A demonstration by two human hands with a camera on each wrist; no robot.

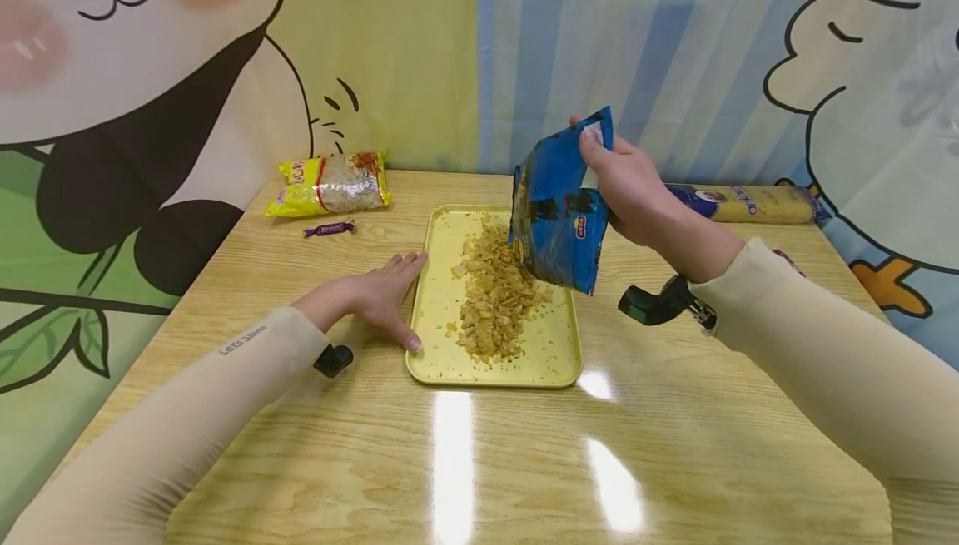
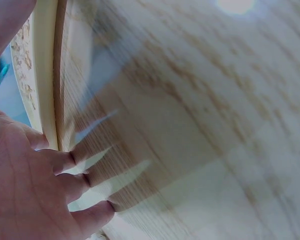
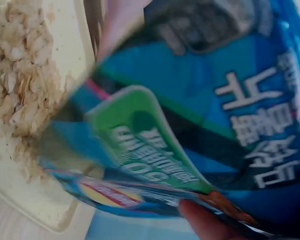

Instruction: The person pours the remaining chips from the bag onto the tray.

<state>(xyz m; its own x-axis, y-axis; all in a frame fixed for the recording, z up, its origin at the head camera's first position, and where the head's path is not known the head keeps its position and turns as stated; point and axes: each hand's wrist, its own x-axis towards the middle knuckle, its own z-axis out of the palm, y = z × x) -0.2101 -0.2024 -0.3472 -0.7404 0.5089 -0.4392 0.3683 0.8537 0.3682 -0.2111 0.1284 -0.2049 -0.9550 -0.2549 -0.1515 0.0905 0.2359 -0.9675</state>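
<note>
My right hand grips a blue chip bag by its upper end, tilted with its mouth down toward the yellow tray. Broken potato chips lie heaped along the tray's middle, with crumbs scattered around. In the right wrist view the bag fills most of the picture, its opening beside the chips. My left hand rests at the tray's left edge, fingers spread and straight. The left wrist view shows this hand with its fingertips on the table by the tray's rim.
A yellow snack bag lies at the back left, with a small purple wrapped candy in front. A long yellow and blue package lies at the back right, partly behind my right hand. A printed curtain hangs behind the wooden table.
</note>
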